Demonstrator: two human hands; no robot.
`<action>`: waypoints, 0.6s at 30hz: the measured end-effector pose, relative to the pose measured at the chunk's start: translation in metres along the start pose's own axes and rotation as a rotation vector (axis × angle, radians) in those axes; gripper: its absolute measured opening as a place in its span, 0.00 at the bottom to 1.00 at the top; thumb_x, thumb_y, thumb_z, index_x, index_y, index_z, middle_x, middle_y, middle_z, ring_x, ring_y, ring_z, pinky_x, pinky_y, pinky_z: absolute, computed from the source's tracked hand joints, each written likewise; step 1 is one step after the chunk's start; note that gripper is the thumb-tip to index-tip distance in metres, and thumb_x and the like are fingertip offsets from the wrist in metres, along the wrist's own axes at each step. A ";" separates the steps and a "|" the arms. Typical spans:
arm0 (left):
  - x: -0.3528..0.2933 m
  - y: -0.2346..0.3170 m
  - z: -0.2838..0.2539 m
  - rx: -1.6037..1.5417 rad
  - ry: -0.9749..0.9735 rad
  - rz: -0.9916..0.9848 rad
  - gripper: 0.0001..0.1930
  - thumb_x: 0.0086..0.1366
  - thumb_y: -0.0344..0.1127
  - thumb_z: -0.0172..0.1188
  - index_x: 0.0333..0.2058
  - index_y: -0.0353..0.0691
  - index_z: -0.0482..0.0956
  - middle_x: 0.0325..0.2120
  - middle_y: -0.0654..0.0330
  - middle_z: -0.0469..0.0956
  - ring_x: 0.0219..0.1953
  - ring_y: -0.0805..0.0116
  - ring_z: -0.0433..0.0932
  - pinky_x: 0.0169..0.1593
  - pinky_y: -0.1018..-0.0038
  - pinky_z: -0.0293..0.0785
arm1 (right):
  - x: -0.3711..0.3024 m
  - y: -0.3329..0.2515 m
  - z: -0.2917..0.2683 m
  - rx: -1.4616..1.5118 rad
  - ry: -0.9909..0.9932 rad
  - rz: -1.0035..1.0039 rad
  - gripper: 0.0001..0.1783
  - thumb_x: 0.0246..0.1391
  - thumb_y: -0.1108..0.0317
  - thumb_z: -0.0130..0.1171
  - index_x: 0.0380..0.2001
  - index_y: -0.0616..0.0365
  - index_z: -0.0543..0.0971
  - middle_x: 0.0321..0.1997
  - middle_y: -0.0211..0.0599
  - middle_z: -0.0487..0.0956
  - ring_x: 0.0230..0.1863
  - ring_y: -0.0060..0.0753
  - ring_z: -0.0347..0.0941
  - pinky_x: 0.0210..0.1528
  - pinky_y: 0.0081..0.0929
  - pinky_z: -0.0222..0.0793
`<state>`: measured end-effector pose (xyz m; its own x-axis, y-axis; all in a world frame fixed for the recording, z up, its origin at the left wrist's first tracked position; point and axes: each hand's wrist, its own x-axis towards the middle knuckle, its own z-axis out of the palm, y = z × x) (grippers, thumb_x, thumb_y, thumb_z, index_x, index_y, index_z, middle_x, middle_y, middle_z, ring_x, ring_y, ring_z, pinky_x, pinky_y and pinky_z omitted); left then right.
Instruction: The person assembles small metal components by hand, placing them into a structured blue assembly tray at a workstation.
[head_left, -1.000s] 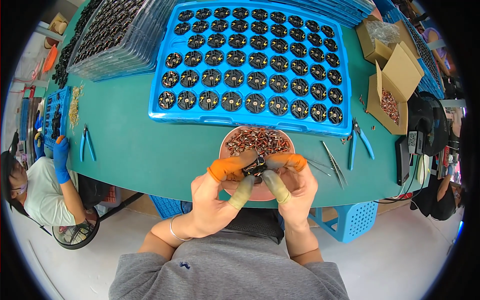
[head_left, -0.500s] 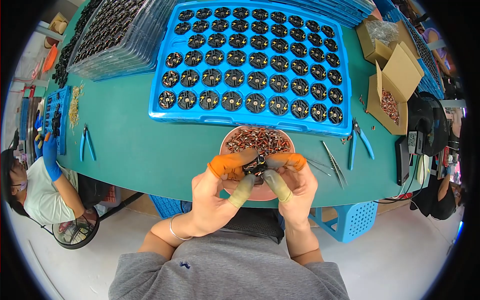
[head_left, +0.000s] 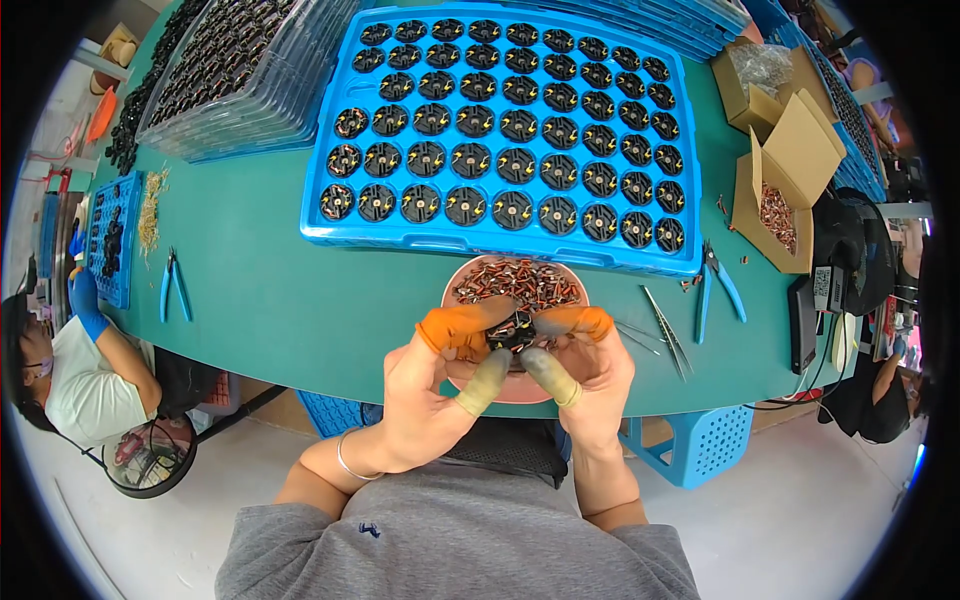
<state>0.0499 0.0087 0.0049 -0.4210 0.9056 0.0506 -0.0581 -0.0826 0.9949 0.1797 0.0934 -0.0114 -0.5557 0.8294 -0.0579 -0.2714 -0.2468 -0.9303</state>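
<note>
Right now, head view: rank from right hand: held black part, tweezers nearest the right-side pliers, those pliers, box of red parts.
From the right hand:
1. Black part: held, touching
2. Silver tweezers: to its right
3. Blue-handled pliers: farther right
4. Cardboard box: far right, beyond the pliers

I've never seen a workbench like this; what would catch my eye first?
Probably the big blue tray across the far middle of the green table, set with rows of round black parts. Nearer, over a pink bowl of small reddish pieces, the left hand and right hand pinch a small black piece.
</note>
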 end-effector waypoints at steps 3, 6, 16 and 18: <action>0.000 0.001 -0.003 0.155 -0.043 0.081 0.20 0.58 0.17 0.56 0.50 0.27 0.66 0.47 0.52 0.72 0.44 0.69 0.76 0.41 0.76 0.79 | -0.001 0.000 0.001 0.004 -0.020 0.009 0.20 0.48 0.85 0.59 0.45 0.65 0.71 0.46 0.38 0.75 0.43 0.26 0.72 0.45 0.25 0.71; -0.006 -0.006 -0.007 0.301 -0.059 0.115 0.20 0.58 0.17 0.56 0.50 0.26 0.66 0.45 0.51 0.73 0.43 0.69 0.77 0.41 0.75 0.79 | -0.002 0.001 0.004 -0.003 -0.013 0.008 0.20 0.48 0.85 0.59 0.46 0.65 0.70 0.46 0.38 0.75 0.43 0.25 0.72 0.45 0.25 0.70; 0.003 -0.006 -0.001 -0.076 0.034 -0.099 0.17 0.60 0.18 0.54 0.48 0.27 0.66 0.43 0.50 0.74 0.40 0.66 0.79 0.41 0.74 0.79 | 0.010 -0.003 0.000 0.073 -0.031 0.136 0.17 0.50 0.82 0.58 0.45 0.64 0.71 0.43 0.37 0.75 0.43 0.25 0.72 0.45 0.23 0.70; 0.004 -0.008 0.000 -0.160 0.099 -0.085 0.20 0.58 0.23 0.61 0.50 0.30 0.70 0.40 0.52 0.78 0.40 0.69 0.80 0.40 0.78 0.79 | 0.009 -0.001 0.002 0.037 -0.024 0.110 0.17 0.50 0.82 0.58 0.45 0.64 0.71 0.42 0.36 0.75 0.43 0.25 0.71 0.46 0.23 0.69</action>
<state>0.0486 0.0127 -0.0025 -0.4949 0.8675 -0.0499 -0.2368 -0.0793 0.9683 0.1731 0.1001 -0.0098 -0.6024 0.7840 -0.1500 -0.2360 -0.3544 -0.9048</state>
